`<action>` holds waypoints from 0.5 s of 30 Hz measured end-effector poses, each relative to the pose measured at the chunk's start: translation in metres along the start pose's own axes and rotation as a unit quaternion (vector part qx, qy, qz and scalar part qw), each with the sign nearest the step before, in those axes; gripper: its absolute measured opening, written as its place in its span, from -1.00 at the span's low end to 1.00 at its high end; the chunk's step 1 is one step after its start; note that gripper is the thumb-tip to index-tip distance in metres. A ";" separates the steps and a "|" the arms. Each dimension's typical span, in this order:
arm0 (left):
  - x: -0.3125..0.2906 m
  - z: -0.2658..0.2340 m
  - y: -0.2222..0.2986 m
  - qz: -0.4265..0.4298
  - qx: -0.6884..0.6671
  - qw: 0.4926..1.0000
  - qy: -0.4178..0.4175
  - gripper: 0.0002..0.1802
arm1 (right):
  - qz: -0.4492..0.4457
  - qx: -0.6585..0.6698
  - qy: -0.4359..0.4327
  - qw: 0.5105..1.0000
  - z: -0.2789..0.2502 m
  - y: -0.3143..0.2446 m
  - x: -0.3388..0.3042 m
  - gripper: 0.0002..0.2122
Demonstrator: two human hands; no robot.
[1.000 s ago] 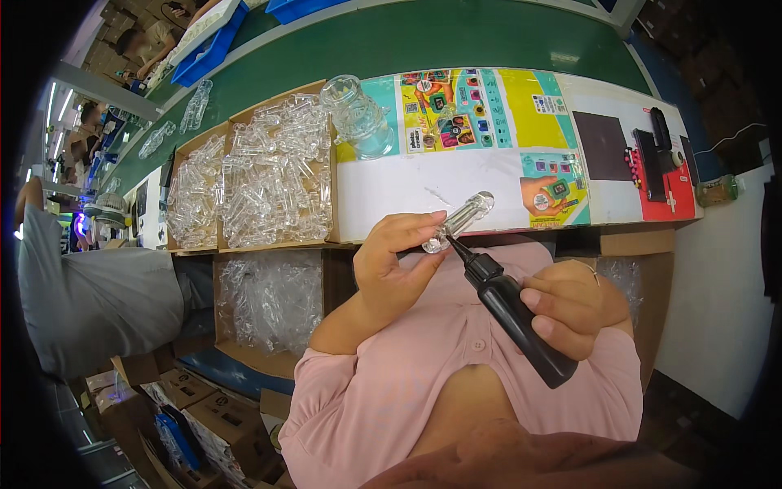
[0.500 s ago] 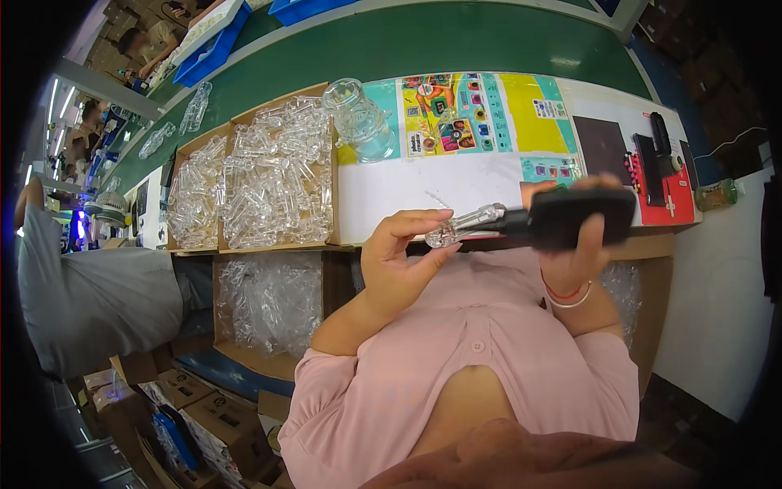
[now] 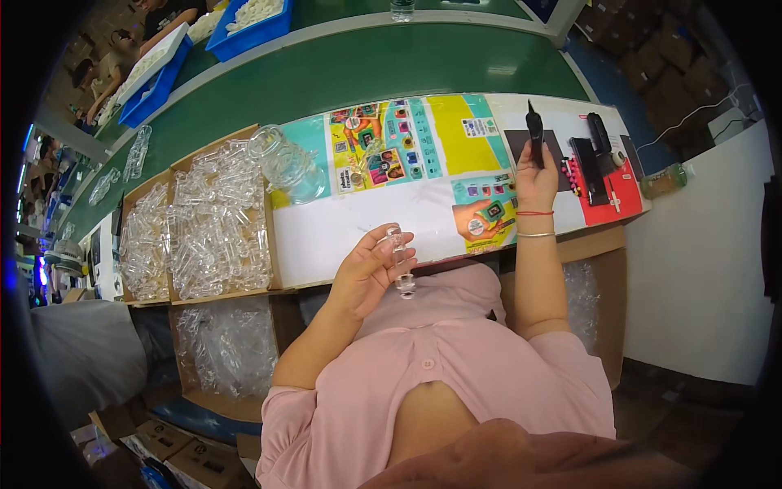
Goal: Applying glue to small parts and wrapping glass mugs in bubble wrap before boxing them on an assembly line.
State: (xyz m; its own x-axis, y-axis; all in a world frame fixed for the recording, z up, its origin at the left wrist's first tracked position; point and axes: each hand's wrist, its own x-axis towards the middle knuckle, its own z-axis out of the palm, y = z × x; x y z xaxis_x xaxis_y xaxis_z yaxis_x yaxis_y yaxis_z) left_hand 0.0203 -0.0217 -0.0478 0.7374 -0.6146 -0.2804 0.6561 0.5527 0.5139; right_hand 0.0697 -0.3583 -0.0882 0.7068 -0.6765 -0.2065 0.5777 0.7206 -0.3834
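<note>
My left hand (image 3: pixel 364 273) is closed round a small clear plastic piece (image 3: pixel 405 285), slim with a rounded lower end, just above the table's front edge. Farther forward and to the right, my right hand (image 3: pixel 538 186) is raised, gripping a black tool (image 3: pixel 534 125) whose thin pointed tip stands upward. The tool's exact kind cannot be made out. Left of my left hand, a cardboard box (image 3: pixel 269 220) with a divider holds many similar clear plastic pieces (image 3: pixel 216 220). Beside it stands a clear jar-like container (image 3: pixel 287 167).
A printed colourful sheet (image 3: pixel 456 134) covers part of the white work surface (image 3: pixel 314 244). At the right lie a black rectangular case (image 3: pixel 588 171) and pink and black beads (image 3: pixel 570 175). Below the table, a carton (image 3: pixel 228 346) holds clear plastic. Blue trays (image 3: pixel 252 37) stand at the back, near other people.
The black tool has moved away from the clear piece, forward and up in my right hand, and turned tip-upward. My left hand now tilts the clear piece upright. The view has shifted.
</note>
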 end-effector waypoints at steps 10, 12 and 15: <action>0.013 -0.005 -0.003 0.004 -0.017 0.999 0.037 -0.68 | 0.040 -0.062 -0.011 0.997 -0.018 -0.015 0.033 -0.76; 0.012 -0.006 -0.003 0.003 -0.016 0.999 0.037 -0.68 | 0.039 -0.059 -0.041 0.997 -0.029 -0.020 0.043 -0.75; 0.011 -0.008 0.001 0.000 -0.002 0.999 0.036 -0.68 | 0.037 -0.039 -0.097 0.994 -0.043 -0.032 0.062 -0.77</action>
State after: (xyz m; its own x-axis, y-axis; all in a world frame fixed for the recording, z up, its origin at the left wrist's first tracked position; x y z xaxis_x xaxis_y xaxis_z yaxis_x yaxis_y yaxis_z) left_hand 0.0298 -0.0234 -0.0569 0.7466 -0.5725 -0.3388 0.6570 0.5546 0.5107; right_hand 0.0775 -0.4295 -0.1271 0.8159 -0.5749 -0.0618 0.4932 0.7477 -0.4447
